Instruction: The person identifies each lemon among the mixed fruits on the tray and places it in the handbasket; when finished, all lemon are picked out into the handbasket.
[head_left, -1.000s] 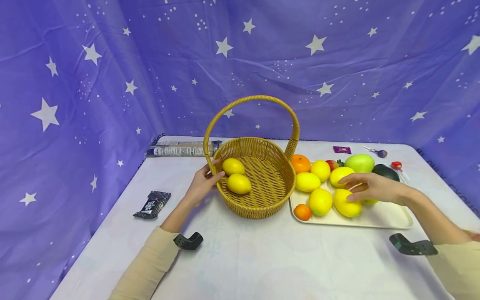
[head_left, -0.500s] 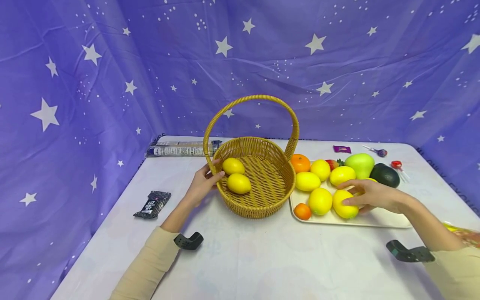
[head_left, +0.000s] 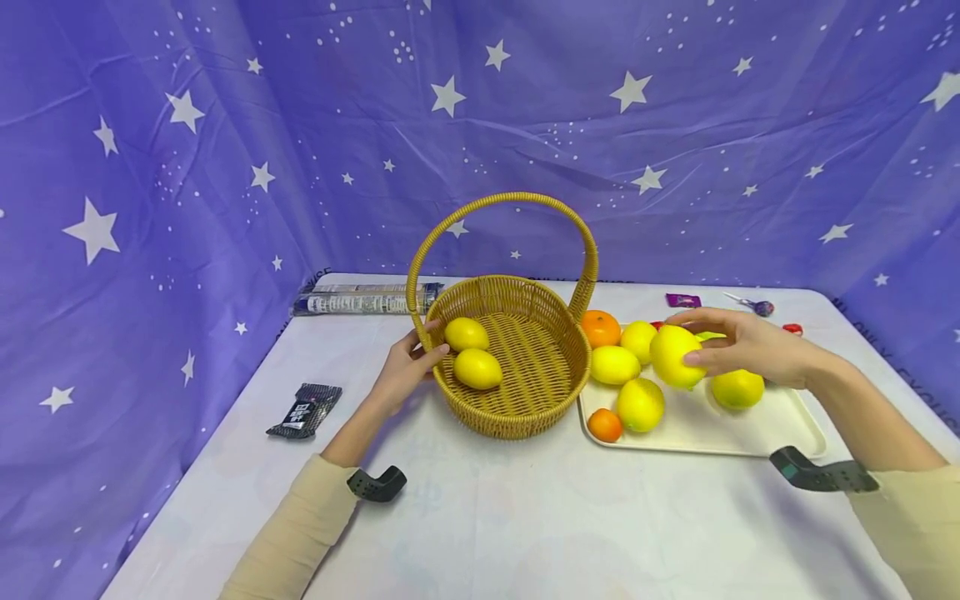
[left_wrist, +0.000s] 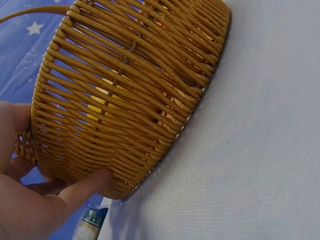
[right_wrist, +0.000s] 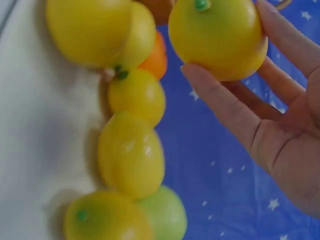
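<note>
A yellow wicker basket [head_left: 536, 371] with a tall handle stands mid-table, with two lemons [head_left: 478, 369] at its left side. My left hand [head_left: 403, 372] grips its left rim by the handle's foot; in the left wrist view, one finger lies along the woven wall [left_wrist: 125, 105]. My right hand [head_left: 761, 348] pinches a lemon [head_left: 672, 357] between thumb and fingers above the cream tray [head_left: 727, 433]. The right wrist view shows this lemon [right_wrist: 218, 45] with its green stem spot. On the tray several lemons [head_left: 640, 405] lie around it; the hand hides part of the fruit behind.
Beside the lemons are a mandarin [head_left: 604, 425] and a larger orange [head_left: 600, 329]. Far right lie a purple wrapper [head_left: 683, 300] and a lollipop [head_left: 763, 308]. A black packet [head_left: 305, 411] lies at left; long wrapped packages [head_left: 367, 298] lie along the back.
My right hand has taken hold of the front lemon on the tray and lifted it up and slightly left, uncovering another lemon behind. My left hand and the basket have stayed put.
</note>
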